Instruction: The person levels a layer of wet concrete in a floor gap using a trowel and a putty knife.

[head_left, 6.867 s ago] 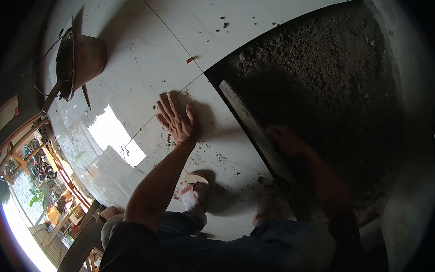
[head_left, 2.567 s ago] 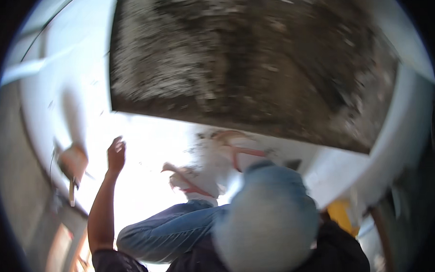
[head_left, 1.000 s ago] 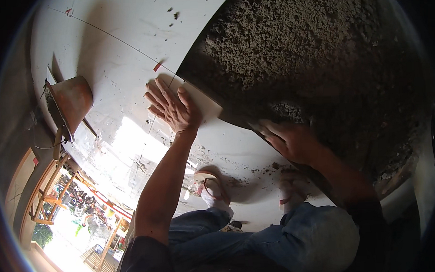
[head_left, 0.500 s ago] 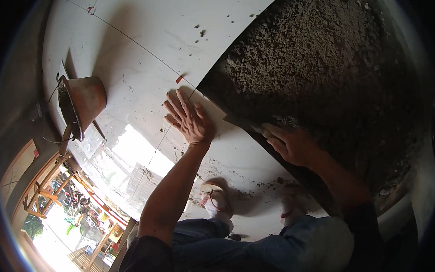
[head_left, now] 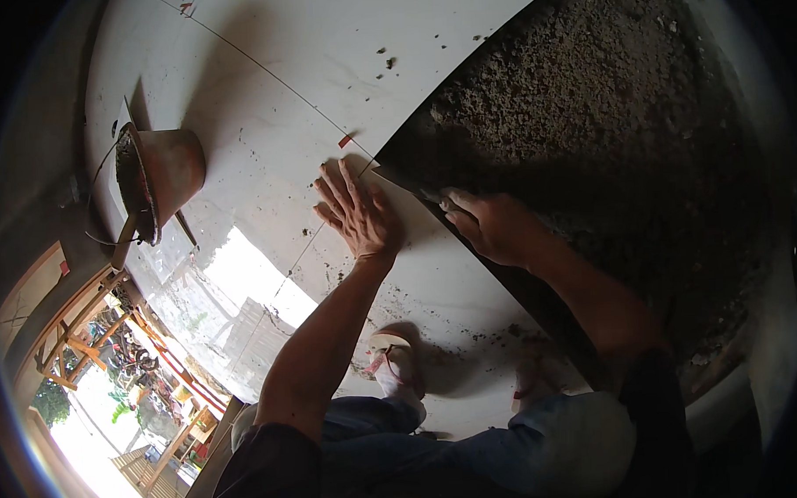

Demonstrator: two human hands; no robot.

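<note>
My left hand [head_left: 362, 219] lies flat with fingers spread on a white floor tile [head_left: 443, 274], close to the joint lines where tiles meet. My right hand [head_left: 490, 228] is closed at the tile's edge, beside the bed of rough grey mortar [head_left: 578, 102]. It grips what looks like a trowel [head_left: 430, 195]; its dark, thin blade lies along the edge near the tile's corner, and its handle is mostly hidden by the fingers. A small red tile spacer [head_left: 345, 141] sits on the joint beyond my left fingertips.
A mortar-stained bucket [head_left: 174, 169] lies tipped on its side at the left, a wooden handle [head_left: 124, 243] by its mouth. Mortar crumbs [head_left: 389, 63] dot the tiles. My sandalled foot [head_left: 392, 359] stands on the near tile. A bright doorway opens at lower left.
My right hand has slid with the trowel up and left along the tile edge, toward the corner. My left hand stays flat on the tile; the view has shifted slightly.
</note>
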